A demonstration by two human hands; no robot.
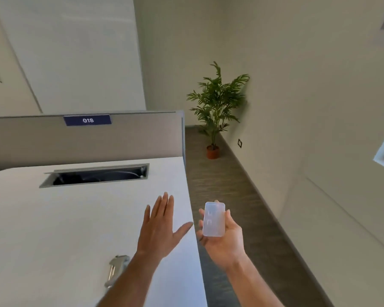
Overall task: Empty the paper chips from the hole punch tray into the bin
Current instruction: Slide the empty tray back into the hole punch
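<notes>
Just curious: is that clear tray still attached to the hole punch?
Off: the tray lies in the right hand, beyond the desk's edge; the hole punch sits on the desk.

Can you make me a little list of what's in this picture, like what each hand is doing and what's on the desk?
left hand: open and flat, fingers spread, over the desk, holding nothing
right hand: holding the tray, out past the desk edge, over the floor
tray: small clear plastic, resting in the palm; chips inside too hard to see
hole punch: grey, on the desk, partly behind the left arm
desk: white, with an open cable slot at the back
plant: in a pot in the corner
bin: not in view
</notes>
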